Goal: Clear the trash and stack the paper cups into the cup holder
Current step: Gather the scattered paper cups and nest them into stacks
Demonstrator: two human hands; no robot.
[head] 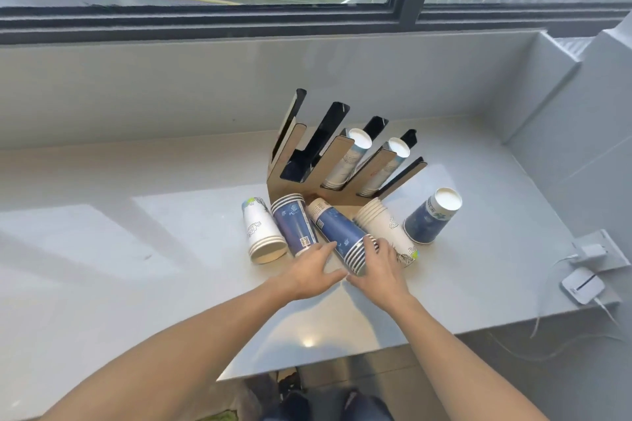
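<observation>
Both hands spread wide at blue cup stack point(342, 237) rims; left hand point(309, 272), right hand point(381, 268). Best: clasp rims evenly, keep stack nested, lift toward cup holder point(337, 161)

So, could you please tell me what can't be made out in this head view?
- Whether either hand's grip has closed on the blue cup stack: right hand covers its rim; left hand sits beside it.
- Cup counts in the cup holder: slot walls hide them.
- Cup print: too small.
- Any trash: none visible.
</observation>
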